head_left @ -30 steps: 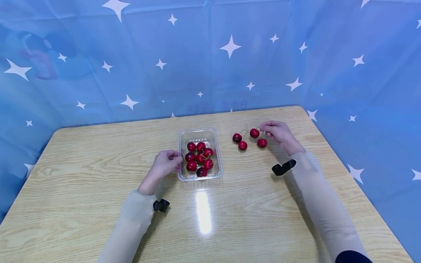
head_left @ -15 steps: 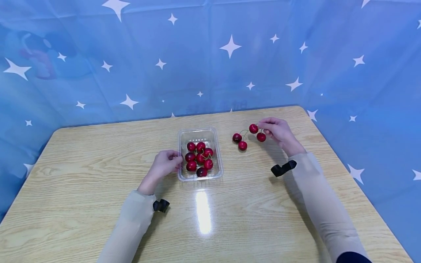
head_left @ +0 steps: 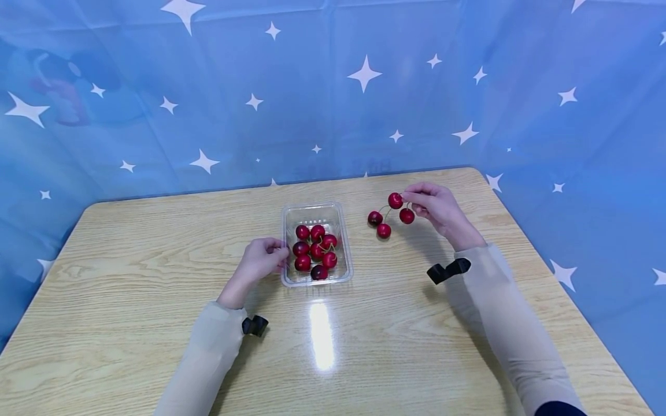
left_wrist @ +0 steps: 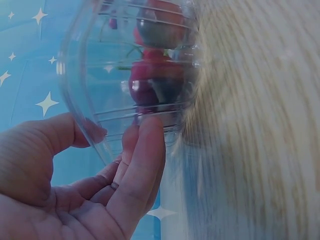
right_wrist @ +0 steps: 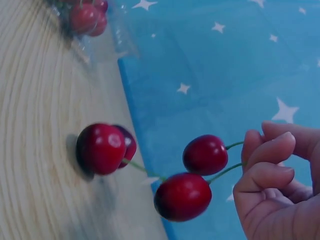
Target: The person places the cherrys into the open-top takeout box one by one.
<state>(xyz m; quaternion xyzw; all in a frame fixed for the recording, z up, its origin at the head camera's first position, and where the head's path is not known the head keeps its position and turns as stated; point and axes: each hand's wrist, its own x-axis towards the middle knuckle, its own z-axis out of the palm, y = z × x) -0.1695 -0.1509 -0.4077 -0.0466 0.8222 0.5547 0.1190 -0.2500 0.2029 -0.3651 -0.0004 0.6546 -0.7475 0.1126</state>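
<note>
My left hand [head_left: 262, 257] grips the left rim of a clear plastic box [head_left: 343, 245], thumb over the rim and fingers against the outer wall in the left wrist view. Several dark red cherries [head_left: 317, 251] lie inside the box, some with green stems. To the right, my right hand [head_left: 439, 212] pinches the stems of a pair of cherries [right_wrist: 183, 197], which hang above the table in the right wrist view. Just left of that pair, two more cherries [head_left: 384, 230] rest on the table, with green stems.
The box stands on a light wood-grain table [head_left: 171, 248]. A blue backdrop [head_left: 312, 92] with white stars rises behind the table's far edge and along its right side. A bright light reflection lies on the tabletop before the box.
My right hand has lifted the pair of cherries by the stems off the table and moved them a little left. The left hand and the box have stayed in place.
</note>
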